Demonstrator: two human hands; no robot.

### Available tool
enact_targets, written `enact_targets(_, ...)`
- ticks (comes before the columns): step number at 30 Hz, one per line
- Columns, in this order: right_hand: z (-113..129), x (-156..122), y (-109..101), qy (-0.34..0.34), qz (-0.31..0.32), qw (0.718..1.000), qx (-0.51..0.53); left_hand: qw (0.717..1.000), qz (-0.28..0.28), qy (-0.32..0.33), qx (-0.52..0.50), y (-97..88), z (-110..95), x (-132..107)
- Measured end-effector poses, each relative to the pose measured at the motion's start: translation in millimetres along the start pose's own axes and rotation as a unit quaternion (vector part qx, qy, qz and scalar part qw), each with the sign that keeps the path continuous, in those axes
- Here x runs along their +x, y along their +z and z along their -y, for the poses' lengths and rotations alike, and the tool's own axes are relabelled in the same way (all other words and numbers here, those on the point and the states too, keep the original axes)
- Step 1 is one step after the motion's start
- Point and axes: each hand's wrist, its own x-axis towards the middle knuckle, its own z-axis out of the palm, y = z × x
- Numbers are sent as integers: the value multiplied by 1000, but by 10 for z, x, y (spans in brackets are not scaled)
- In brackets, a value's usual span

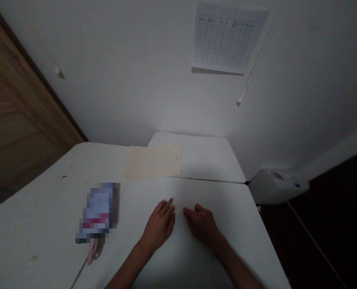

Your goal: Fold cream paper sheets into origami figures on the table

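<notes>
A small, pale cream piece of folded paper (178, 208) lies on the white table between my two hands. My left hand (160, 222) is closed at its left edge, with the thumb and fingers drawn together there. On the opposite side, the bent fingers of my right hand (203, 225) pinch the paper's right corner. My fingers hide part of the paper, so its exact shape is hard to make out. Farther back, flat cream sheets (153, 161) lie across the joint between the table sections.
A blurred-out blue and red packet (97, 210) lies left of my hands, with a pinkish item (92, 252) below it. A printed chart (226, 40) hangs on the wall. A white plastic canister (276, 186) stands beyond the right table edge; a wooden door (19, 100) is at left.
</notes>
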Motion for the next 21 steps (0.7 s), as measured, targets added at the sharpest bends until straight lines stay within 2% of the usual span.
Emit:
enact_targets(4, -13, 66, -14, 38, -16, 998, 46, 1000, -4, 1, -5, -8, -14, 41)
enact_targets(7, -40, 201, -21, 71, -41, 995, 60, 1000, -8, 8, -15, -19, -42, 139)
enact_targets(10, -82, 343, -26, 82, -39, 994, 65, 1000, 0, 16, -23, -20, -60, 243)
enact_targets(15, -140, 505, -61, 86, 16, 995, 48, 999, -10, 25, -31, 3, -32, 285)
enact_targets(21, -131, 601, -165, 45, 106, 993, 12, 1000, -1, 17, 1, 28, -3, 237)
